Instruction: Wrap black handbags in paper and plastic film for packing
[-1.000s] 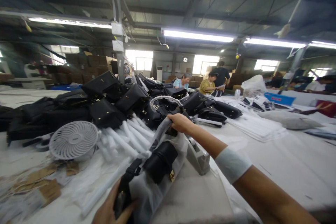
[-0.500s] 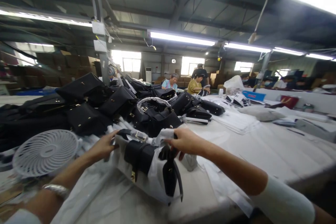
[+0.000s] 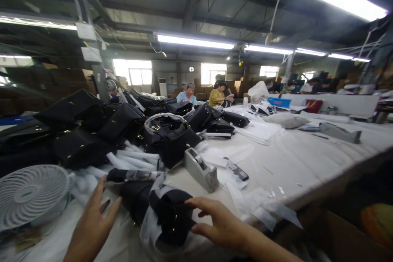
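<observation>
A black handbag, partly covered in thin white wrapping, lies on the table in front of me. My left hand is at its left end, thumb and fingers spread with nothing between them. At the bag's right end is my right hand, its fingers apart and curved, the fingertips at or very near the black side. Whether they touch it I cannot tell. A grey tape dispenser stands just behind the bag. White rolled tubes lie behind its left end.
A pile of black bags covers the table's left and back. A white fan stands at the left. A dark handset and plastic scraps lie on the white table. Two people sit across the table.
The bag has been lowered and turned on the table, and both hands have loosened from it. The view has swung right, bringing the tape dispenser and handset into sight.
</observation>
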Motion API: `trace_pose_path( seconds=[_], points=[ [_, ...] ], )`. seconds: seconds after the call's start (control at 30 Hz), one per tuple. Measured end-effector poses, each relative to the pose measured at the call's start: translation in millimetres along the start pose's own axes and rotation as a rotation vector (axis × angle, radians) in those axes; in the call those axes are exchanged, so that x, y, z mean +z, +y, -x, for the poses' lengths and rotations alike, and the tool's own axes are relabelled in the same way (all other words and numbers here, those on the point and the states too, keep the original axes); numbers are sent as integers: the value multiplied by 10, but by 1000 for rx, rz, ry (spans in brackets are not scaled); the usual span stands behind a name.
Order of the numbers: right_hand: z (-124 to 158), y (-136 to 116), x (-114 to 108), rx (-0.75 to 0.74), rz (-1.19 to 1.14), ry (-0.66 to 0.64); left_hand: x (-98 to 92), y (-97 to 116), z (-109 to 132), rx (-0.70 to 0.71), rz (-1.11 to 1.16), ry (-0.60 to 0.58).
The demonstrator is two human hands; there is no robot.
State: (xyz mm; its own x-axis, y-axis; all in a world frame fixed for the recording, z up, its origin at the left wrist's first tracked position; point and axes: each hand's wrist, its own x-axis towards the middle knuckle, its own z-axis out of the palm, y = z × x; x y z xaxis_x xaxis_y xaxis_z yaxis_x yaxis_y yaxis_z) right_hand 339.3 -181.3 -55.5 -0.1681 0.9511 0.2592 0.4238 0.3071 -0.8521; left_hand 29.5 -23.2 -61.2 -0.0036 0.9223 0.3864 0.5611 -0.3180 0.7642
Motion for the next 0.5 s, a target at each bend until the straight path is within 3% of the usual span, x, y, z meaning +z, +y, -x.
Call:
trace_pose_path(
  seconds=[0.13, 0.2, 0.37, 0.5],
  points=[
    [99, 169, 224, 16, 156, 9, 144, 289, 451, -46, 52, 10],
    [66, 248, 382, 58, 186, 98, 239, 385, 542, -19, 49, -20],
    [-82, 417, 839, 49, 196, 381, 444, 528, 376, 2, 27, -64],
    [-10, 504, 925, 16, 142, 348, 567, 529, 254, 114, -47, -81]
  ],
)
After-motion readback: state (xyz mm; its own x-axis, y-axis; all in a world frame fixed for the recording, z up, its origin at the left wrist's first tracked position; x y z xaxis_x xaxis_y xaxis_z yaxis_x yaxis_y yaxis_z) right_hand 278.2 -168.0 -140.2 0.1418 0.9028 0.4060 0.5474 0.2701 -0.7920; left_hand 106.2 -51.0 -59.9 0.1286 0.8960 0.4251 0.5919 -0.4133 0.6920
